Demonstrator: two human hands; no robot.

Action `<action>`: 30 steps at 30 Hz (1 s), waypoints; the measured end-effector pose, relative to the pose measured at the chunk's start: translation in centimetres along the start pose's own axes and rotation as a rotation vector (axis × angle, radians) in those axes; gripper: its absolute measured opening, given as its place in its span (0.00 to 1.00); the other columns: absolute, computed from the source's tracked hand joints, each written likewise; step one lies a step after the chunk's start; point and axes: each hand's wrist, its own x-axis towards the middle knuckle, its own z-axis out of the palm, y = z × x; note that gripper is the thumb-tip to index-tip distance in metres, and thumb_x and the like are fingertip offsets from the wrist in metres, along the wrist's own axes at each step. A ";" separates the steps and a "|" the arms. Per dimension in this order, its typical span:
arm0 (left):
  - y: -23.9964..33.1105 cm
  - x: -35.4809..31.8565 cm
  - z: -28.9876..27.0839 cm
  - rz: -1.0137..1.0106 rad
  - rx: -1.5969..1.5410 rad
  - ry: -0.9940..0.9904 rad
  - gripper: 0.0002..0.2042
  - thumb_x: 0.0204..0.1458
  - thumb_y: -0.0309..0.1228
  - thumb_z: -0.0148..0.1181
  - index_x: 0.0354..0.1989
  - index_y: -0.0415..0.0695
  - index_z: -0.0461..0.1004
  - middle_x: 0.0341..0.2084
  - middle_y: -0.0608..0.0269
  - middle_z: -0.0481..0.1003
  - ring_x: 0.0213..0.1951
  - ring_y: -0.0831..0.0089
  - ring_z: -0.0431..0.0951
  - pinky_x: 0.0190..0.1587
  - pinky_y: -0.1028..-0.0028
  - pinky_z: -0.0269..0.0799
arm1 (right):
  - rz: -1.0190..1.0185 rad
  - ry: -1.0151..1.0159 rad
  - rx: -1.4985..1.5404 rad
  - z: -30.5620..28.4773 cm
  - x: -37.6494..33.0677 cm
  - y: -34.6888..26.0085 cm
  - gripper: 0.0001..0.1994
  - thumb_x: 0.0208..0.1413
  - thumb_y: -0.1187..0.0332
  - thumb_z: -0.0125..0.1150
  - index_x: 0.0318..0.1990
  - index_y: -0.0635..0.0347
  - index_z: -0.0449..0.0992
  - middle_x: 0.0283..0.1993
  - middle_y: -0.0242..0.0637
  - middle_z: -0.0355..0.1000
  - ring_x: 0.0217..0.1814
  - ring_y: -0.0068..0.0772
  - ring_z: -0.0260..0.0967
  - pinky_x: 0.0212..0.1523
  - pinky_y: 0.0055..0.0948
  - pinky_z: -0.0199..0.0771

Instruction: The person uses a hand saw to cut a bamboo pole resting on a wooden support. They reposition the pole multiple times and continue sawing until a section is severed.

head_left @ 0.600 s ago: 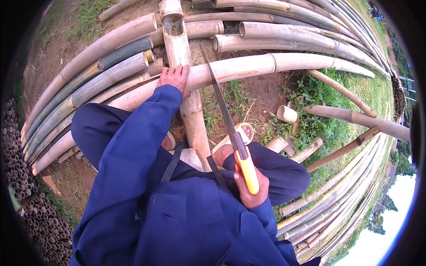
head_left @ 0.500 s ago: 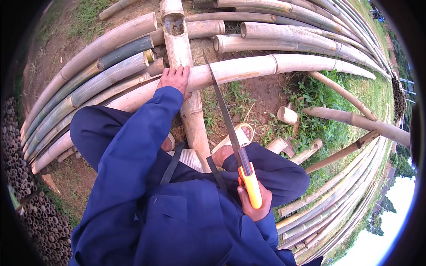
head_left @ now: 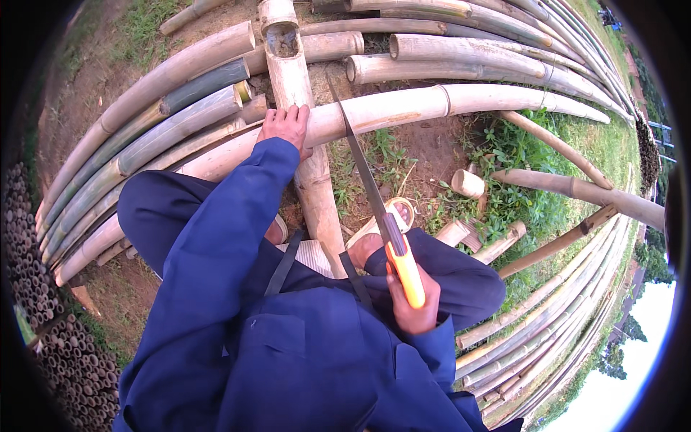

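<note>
A thick pale bamboo pole [head_left: 403, 108] lies crosswise in front of me over an upright-running bamboo support [head_left: 317, 191]. My left hand [head_left: 286, 129] is closed over the pole where it crosses the support. My right hand [head_left: 419, 302] grips the orange handle of a hand saw [head_left: 369, 176], down by my right knee. The saw's long dark blade slants away from me and lies across the pole, a little right of my left hand. Whether its teeth have cut into the bamboo cannot be made out.
Several bamboo poles [head_left: 461, 54] lie stacked beyond, with more at the left [head_left: 180, 119] and lower right [head_left: 540, 317]. A short bamboo offcut [head_left: 468, 183] sits by green weeds. Propped bamboo braces [head_left: 576, 189] stand at the right. My sandalled foot [head_left: 396, 216] is beneath the blade.
The saw and my right hand have slid forward, away from my body, along the blade's line. My left hand stays on the pole.
</note>
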 end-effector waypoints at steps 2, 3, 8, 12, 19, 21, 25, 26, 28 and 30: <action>-0.2 0.2 0.2 0.049 -0.033 0.041 0.41 0.32 0.45 0.79 0.57 0.45 0.67 0.45 0.58 0.75 0.49 0.59 0.78 0.56 0.61 0.67 | 0.062 -0.005 0.160 3.8 7.1 2.1 0.07 0.59 0.76 0.64 0.44 0.69 0.78 0.27 0.36 0.75 0.26 0.24 0.69 0.30 0.29 0.70; -0.4 0.7 0.1 0.062 -0.034 0.074 0.41 0.31 0.46 0.80 0.57 0.45 0.67 0.44 0.59 0.75 0.47 0.59 0.78 0.55 0.61 0.67 | -0.014 -0.035 0.061 4.3 9.0 2.8 0.09 0.60 0.79 0.65 0.47 0.70 0.79 0.36 0.34 0.78 0.36 0.20 0.72 0.38 0.23 0.72; -1.1 0.4 -0.7 -0.002 -0.024 0.029 0.41 0.33 0.43 0.78 0.58 0.45 0.66 0.47 0.57 0.74 0.52 0.58 0.76 0.59 0.61 0.66 | 0.085 -0.091 0.030 2.2 2.1 -0.9 0.14 0.59 0.80 0.66 0.52 0.69 0.79 0.38 0.34 0.79 0.38 0.20 0.73 0.43 0.22 0.74; 0.0 -0.1 -0.8 0.001 -0.038 0.007 0.41 0.33 0.42 0.78 0.59 0.45 0.66 0.48 0.57 0.74 0.53 0.58 0.76 0.59 0.61 0.66 | 0.088 -0.052 -0.040 -2.0 -3.9 -1.0 0.19 0.57 0.77 0.66 0.57 0.67 0.79 0.39 0.44 0.83 0.40 0.29 0.83 0.46 0.26 0.78; -0.9 0.3 -0.8 0.031 -0.052 0.018 0.41 0.34 0.42 0.77 0.59 0.45 0.66 0.49 0.57 0.74 0.53 0.59 0.76 0.60 0.60 0.66 | 0.031 -0.013 0.083 6.1 8.1 1.4 0.04 0.60 0.75 0.65 0.40 0.66 0.77 0.24 0.39 0.73 0.24 0.25 0.72 0.30 0.30 0.73; -1.4 0.6 -0.8 0.015 -0.035 0.010 0.41 0.34 0.43 0.77 0.59 0.45 0.66 0.49 0.57 0.74 0.54 0.59 0.76 0.60 0.61 0.65 | -0.007 -0.042 0.032 2.9 3.6 0.6 0.07 0.60 0.75 0.66 0.44 0.65 0.79 0.26 0.40 0.76 0.27 0.26 0.76 0.33 0.28 0.76; -0.3 -0.1 -0.6 -0.004 -0.018 -0.023 0.41 0.35 0.44 0.78 0.60 0.45 0.66 0.48 0.58 0.74 0.54 0.60 0.76 0.60 0.60 0.65 | 0.066 -0.033 -0.098 -2.3 -3.9 -2.8 0.13 0.57 0.76 0.67 0.49 0.67 0.80 0.31 0.41 0.80 0.32 0.30 0.81 0.38 0.27 0.79; -0.1 -0.1 -0.7 -0.001 -0.015 -0.022 0.41 0.35 0.45 0.78 0.60 0.45 0.66 0.48 0.58 0.74 0.54 0.60 0.76 0.60 0.60 0.65 | 0.043 -0.034 -0.084 -1.2 -2.8 -1.7 0.15 0.57 0.77 0.67 0.52 0.67 0.80 0.32 0.41 0.80 0.33 0.31 0.82 0.38 0.28 0.78; -0.2 0.0 0.1 0.038 -0.002 0.064 0.41 0.31 0.47 0.79 0.57 0.45 0.68 0.46 0.58 0.75 0.49 0.60 0.78 0.54 0.61 0.66 | -0.003 -0.029 0.022 3.7 3.7 -0.4 0.04 0.59 0.76 0.64 0.40 0.66 0.77 0.27 0.42 0.77 0.28 0.32 0.79 0.32 0.31 0.76; 0.2 0.5 0.1 0.064 0.003 0.113 0.41 0.32 0.47 0.79 0.57 0.46 0.68 0.45 0.58 0.74 0.47 0.60 0.78 0.54 0.61 0.66 | -0.118 0.056 -0.002 7.6 8.8 2.4 0.05 0.60 0.75 0.65 0.37 0.66 0.75 0.24 0.41 0.74 0.22 0.36 0.70 0.28 0.36 0.71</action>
